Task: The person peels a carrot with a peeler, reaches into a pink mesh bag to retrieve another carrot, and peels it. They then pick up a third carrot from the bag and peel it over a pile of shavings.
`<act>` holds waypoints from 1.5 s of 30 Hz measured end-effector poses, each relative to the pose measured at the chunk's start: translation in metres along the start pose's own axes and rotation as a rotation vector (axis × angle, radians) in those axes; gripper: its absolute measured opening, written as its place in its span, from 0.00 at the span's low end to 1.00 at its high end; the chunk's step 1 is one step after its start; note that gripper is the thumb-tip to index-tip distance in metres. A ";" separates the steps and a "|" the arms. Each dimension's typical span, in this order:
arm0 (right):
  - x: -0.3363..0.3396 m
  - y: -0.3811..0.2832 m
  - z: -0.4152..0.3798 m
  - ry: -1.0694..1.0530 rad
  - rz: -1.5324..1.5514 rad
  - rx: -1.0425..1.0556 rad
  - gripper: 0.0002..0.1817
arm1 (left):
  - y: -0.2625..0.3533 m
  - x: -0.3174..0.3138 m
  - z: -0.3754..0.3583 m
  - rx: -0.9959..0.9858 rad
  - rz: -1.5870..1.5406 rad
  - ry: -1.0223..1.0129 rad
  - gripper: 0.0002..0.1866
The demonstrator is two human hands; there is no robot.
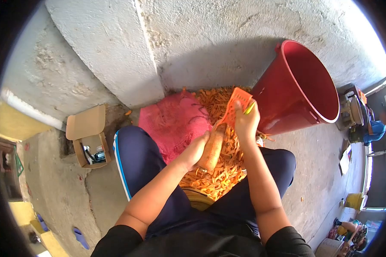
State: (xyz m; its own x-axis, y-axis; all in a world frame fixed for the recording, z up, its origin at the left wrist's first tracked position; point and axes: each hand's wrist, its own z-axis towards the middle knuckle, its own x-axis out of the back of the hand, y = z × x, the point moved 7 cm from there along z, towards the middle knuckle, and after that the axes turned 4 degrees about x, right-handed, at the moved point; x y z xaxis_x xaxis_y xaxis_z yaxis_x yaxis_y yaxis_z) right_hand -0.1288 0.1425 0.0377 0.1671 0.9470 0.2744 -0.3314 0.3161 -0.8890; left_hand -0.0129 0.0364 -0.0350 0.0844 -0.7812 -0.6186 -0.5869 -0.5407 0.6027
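Note:
A thick orange carrot (212,150) lies slanted in my left hand (195,150), whose fingers wrap round its side. My right hand (247,122) is closed on an orange perforated plastic tool (236,104), with something yellow-green at the fingers. The tool's lower end is at the carrot's upper end; whether they touch is unclear. Beneath both hands is a heap of orange peelings (227,173) between my legs. A pink mesh sack (176,122) sits beside the heap, left of the carrot.
A large red bin (274,94) leans at the right by the wall (210,38). An open cardboard box (102,145) with small items is on the floor at left. A purple slipper (80,237) lies lower left. Other people (375,130) are at the far right.

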 end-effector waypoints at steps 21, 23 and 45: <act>-0.014 -0.065 -0.062 -0.294 -0.070 0.070 0.14 | 0.000 -0.001 0.005 0.089 -0.535 -0.131 0.18; -0.013 -0.059 -0.062 -0.274 -0.052 0.041 0.13 | -0.007 0.004 0.011 0.098 -0.505 -0.102 0.18; 0.001 -0.047 -0.044 -0.184 0.089 0.052 0.11 | -0.010 0.005 0.003 0.171 -0.340 -0.121 0.19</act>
State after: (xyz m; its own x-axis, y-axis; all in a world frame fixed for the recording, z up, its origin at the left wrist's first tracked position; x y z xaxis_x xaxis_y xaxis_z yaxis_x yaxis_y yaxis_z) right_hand -0.0727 0.1258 0.0638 -0.0358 0.9643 0.2625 -0.3859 0.2290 -0.8937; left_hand -0.0092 0.0388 -0.0450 0.2080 -0.5186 -0.8293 -0.6682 -0.6946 0.2667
